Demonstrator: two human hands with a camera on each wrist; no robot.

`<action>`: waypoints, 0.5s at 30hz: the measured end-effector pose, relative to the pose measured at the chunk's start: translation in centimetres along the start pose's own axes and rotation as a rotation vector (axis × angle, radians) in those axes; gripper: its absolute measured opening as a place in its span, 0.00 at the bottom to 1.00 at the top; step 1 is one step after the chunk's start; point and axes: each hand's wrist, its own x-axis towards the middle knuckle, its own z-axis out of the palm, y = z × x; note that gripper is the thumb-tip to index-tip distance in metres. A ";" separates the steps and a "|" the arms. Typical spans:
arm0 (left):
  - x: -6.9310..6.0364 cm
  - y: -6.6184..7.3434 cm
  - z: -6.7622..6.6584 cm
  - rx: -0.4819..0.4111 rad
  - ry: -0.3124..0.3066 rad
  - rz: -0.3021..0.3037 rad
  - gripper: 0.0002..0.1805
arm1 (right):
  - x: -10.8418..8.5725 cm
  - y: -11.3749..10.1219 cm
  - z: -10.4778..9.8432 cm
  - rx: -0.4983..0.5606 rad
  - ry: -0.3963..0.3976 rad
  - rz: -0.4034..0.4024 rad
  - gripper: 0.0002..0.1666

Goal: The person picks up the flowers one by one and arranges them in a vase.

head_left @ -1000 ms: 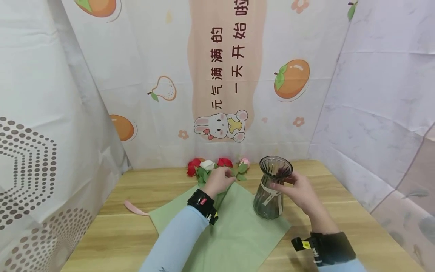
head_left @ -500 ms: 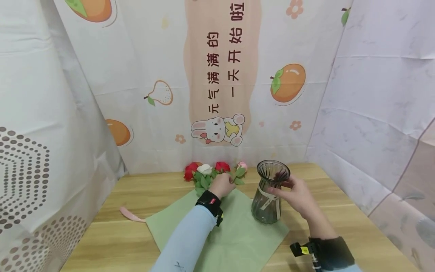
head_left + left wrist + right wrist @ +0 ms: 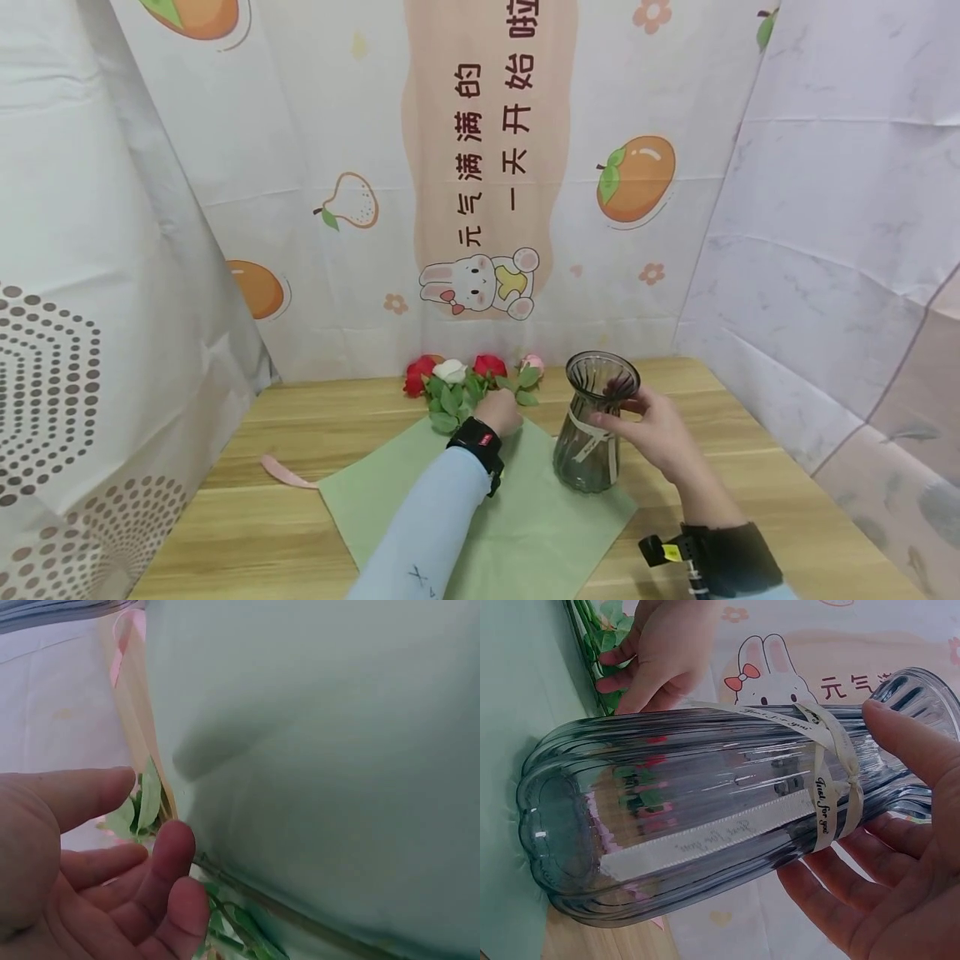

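My right hand (image 3: 660,429) grips a smoky grey ribbed glass vase (image 3: 581,458) by its neck, with a white printed ribbon (image 3: 832,780) tied round it. The vase's base is over the right part of a green sheet (image 3: 517,533). My left hand (image 3: 500,411) is at the leafy stems at the sheet's far end; in the left wrist view its thumb stands apart from the loosely bent fingers, and a stem (image 3: 300,919) runs beside the fingertips. Past it lie artificial roses: a white rose (image 3: 450,372), red roses (image 3: 490,366) and a pink rose (image 3: 532,364).
A pink ribbon (image 3: 283,473) sticks out from the sheet's left corner onto the wooden table (image 3: 247,533). A printed cloth (image 3: 337,292) hangs behind the table's back edge, with more hanging cloth at left (image 3: 150,333) and right (image 3: 810,250).
My left hand has moved slightly right and nearer to me, from the rose leaves down along the stems. The right hand still holds the vase in about the same place.
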 end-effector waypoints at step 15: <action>1.8 0.2 1.9 0.001 0.145 0.002 0.11 | 0.2 0.2 0.2 0.036 0.003 -0.018 0.33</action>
